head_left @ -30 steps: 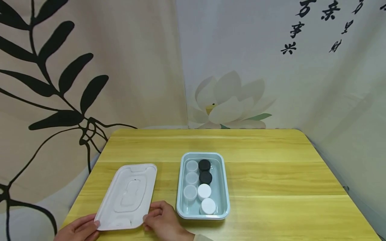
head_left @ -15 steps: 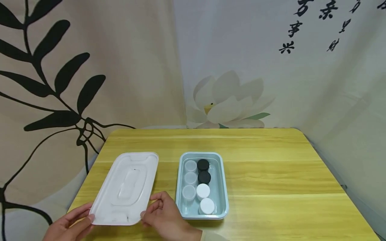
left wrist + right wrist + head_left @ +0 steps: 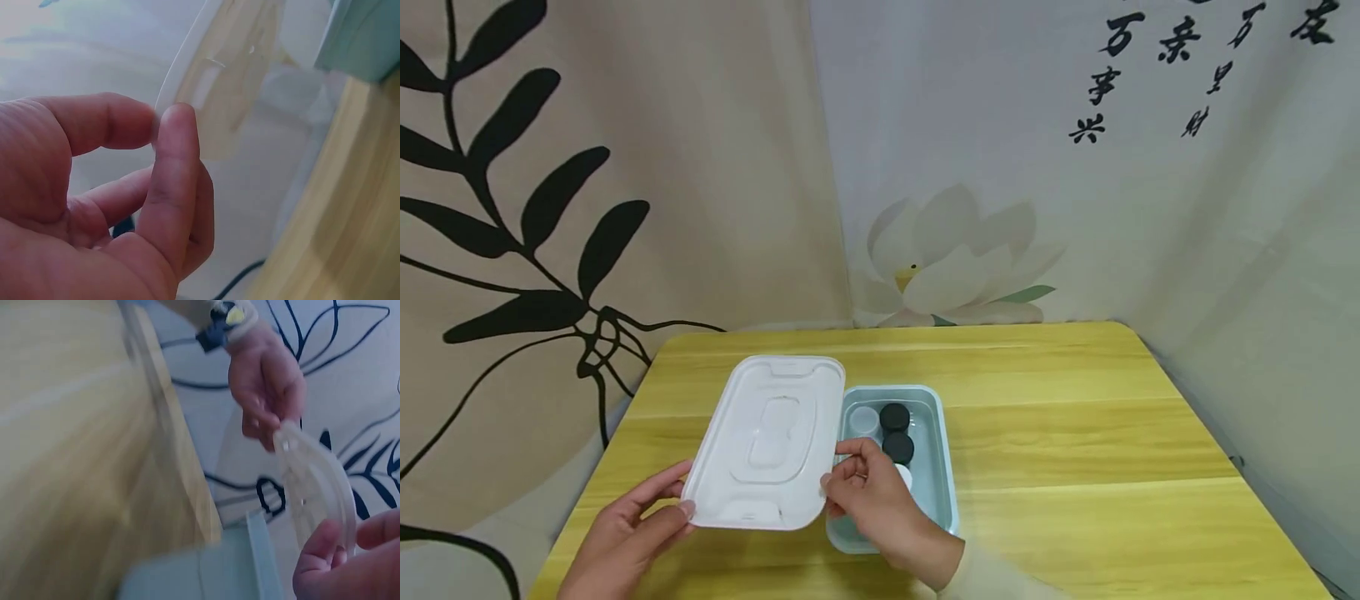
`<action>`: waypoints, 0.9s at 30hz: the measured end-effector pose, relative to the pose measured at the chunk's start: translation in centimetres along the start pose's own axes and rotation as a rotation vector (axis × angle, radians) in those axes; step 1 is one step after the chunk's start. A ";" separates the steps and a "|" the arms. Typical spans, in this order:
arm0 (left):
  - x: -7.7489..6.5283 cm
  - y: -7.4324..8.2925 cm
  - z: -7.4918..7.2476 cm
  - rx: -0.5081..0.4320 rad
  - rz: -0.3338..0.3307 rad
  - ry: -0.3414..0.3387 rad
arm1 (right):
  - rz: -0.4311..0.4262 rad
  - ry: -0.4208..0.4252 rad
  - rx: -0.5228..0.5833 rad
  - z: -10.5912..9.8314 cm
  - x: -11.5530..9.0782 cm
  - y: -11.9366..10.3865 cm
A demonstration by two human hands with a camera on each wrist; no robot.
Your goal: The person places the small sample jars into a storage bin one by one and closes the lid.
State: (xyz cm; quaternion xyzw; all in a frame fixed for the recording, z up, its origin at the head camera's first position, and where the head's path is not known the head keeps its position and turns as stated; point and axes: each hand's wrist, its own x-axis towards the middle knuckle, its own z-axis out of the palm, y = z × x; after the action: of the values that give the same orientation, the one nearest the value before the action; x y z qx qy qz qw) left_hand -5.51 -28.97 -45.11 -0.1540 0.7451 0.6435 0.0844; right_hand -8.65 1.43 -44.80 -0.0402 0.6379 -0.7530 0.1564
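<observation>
A white rectangular plastic lid [image 3: 775,442] is held up in both hands, tilted, its right edge overlapping the light blue tray [image 3: 946,492] in the head view. My left hand [image 3: 636,521] pinches its near left corner between thumb and fingers; the left wrist view shows the same pinch on the lid's thin rim [image 3: 181,75]. At the right edge, my right hand [image 3: 880,500] pinches the lid with thumb and fingers. Inside the tray are two black caps [image 3: 895,417], a clear-topped jar [image 3: 864,422] and a partly hidden white cap [image 3: 905,476]. Lid and hand hide the tray's near left part.
The tray stands on a wood-grain table [image 3: 1045,417]. Behind it hangs a pale curtain [image 3: 722,167] with leaf, lotus and character prints. A wrist camera on a strap [image 3: 215,334] sits on the left wrist.
Both hands have lifted the lid off the table and carried it right and away from me, until it covers part of the tray. The head view has shifted slightly.
</observation>
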 end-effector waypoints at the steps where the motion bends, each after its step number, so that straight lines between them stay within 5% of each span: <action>1: 0.0 0.1 0.6 -0.016 0.028 -0.016 | -0.002 0.004 -0.012 -0.7 0.1 -0.2; 8: -0.2 0.9 4.1 -0.063 0.166 -0.186 | -0.040 0.049 -0.130 -5.8 1.4 -2.4; 16: 0.3 1.9 7.5 -0.023 0.231 -0.346 | -0.037 0.146 -0.233 -10.0 2.5 -5.3; 20: 0.6 2.2 9.3 0.010 0.254 -0.339 | -0.042 0.151 -0.315 -11.7 2.9 -6.8; 27: 0.9 3.3 12.2 0.164 0.325 -0.185 | -0.109 0.137 -0.436 -14.0 2.7 -9.9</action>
State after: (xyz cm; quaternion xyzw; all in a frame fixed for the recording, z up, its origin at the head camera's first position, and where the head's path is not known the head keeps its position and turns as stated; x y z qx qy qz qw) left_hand -8.33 -16.63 -44.27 0.0351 0.7992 0.5971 0.0598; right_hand -16.63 15.29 -38.12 -0.0565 0.7914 -0.6058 0.0593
